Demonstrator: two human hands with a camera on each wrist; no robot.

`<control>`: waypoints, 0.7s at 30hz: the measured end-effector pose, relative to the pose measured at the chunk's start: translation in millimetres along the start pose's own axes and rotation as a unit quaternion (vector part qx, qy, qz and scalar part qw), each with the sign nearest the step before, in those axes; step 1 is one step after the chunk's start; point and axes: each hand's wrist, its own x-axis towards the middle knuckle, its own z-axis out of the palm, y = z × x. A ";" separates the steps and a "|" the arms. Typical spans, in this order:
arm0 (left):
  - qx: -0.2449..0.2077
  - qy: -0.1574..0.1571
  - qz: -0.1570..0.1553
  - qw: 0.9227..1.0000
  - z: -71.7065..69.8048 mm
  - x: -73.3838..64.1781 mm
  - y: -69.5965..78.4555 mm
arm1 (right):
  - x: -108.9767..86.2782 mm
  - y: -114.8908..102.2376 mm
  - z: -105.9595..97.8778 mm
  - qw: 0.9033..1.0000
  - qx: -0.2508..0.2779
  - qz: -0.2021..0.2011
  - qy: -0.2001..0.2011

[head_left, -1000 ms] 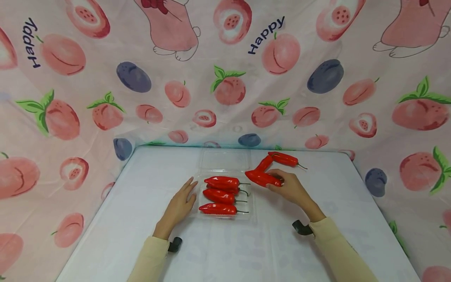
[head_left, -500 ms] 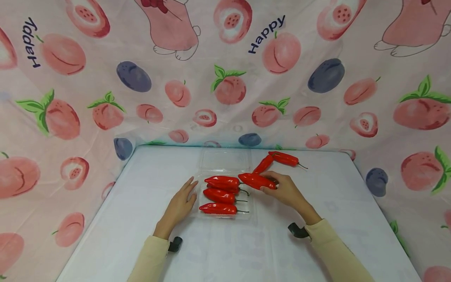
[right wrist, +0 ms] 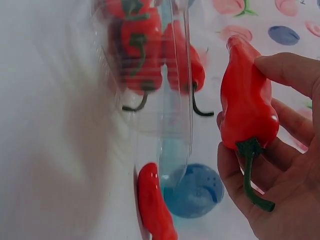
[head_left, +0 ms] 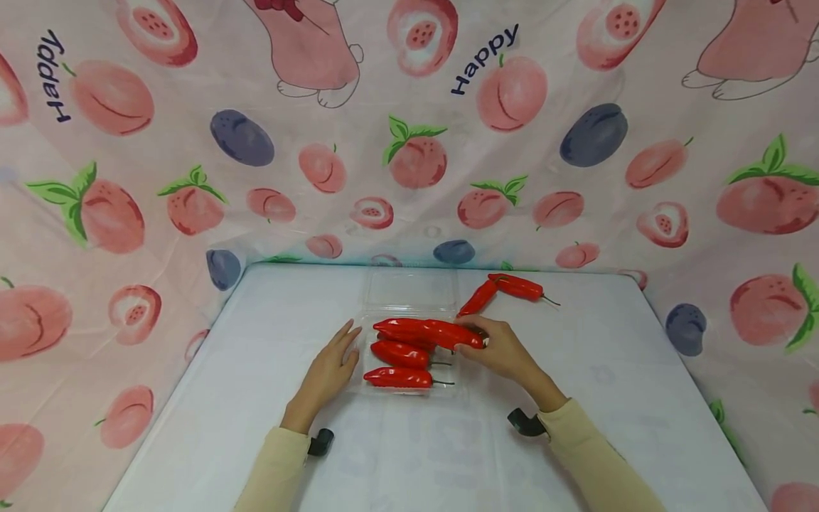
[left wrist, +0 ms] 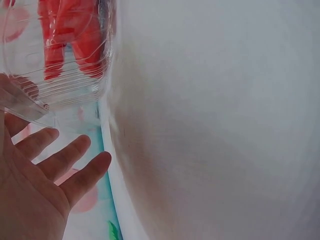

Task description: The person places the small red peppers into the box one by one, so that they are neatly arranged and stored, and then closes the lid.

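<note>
A glossy red, tapering pepper with a green stem (head_left: 451, 334) is held above the right side of an open clear plastic container (head_left: 444, 374). The right hand's (head_left: 507, 350) grip is partly closed, pinching it between thumb and fingers. Similar red peppers (head_left: 398, 377) lie inside. The left hand (head_left: 329, 370), fingers spread and grasping nothing, is at the container's left edge. Two loose red peppers (head_left: 520, 288) lie on the white desk (head_left: 256, 355).

The word "Happy" (head_left: 485, 59) appears twice in dark letters on the pink fruit-patterned backdrop cloth (head_left: 358, 128), once slanting upward beside a printed peach (head_left: 512, 94) right of centre, and once turned steeply beside another peach (head_left: 111, 98) at far left.
</note>
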 end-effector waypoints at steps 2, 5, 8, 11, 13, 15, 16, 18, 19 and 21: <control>0.001 0.001 0.002 1.000 0.2 0.1 -0.1 | 0.8 -3.1 3.0 1.000 0.000 0.000 -0.005; 0.001 0.002 0.003 1.000 0.7 0.6 -0.5 | 2.1 -7.0 7.6 1.000 0.001 -0.001 -0.014; 0.001 0.004 0.008 1.000 0.9 0.9 -1.2 | 3.3 -10.8 11.9 1.000 0.007 -0.007 -0.017; 0.000 0.006 0.011 1.000 1.0 1.0 -2.0 | 4.2 -14.4 16.1 1.000 0.009 -0.012 -0.020; 0.000 0.007 0.012 1.000 0.9 1.1 -2.4 | 4.9 -16.7 19.3 1.000 0.011 -0.014 -0.024; 0.000 0.007 0.011 1.000 0.9 1.1 -2.2 | 5.6 -19.0 22.6 0.999 0.017 -0.016 -0.029; 0.001 0.006 0.010 1.000 1.0 1.2 -2.1 | 6.1 -19.7 24.5 0.999 0.021 -0.018 -0.031; 0.002 0.006 0.009 1.000 1.2 1.2 -1.8 | 7.0 -21.3 28.5 0.999 0.024 -0.020 -0.034; 0.000 0.006 0.009 1.000 1.2 1.2 -1.5 | 7.3 -22.1 30.3 0.999 0.026 -0.021 -0.036; -0.001 0.006 0.008 1.000 1.3 1.2 -1.0 | 7.6 -23.7 34.0 0.999 0.027 -0.020 -0.039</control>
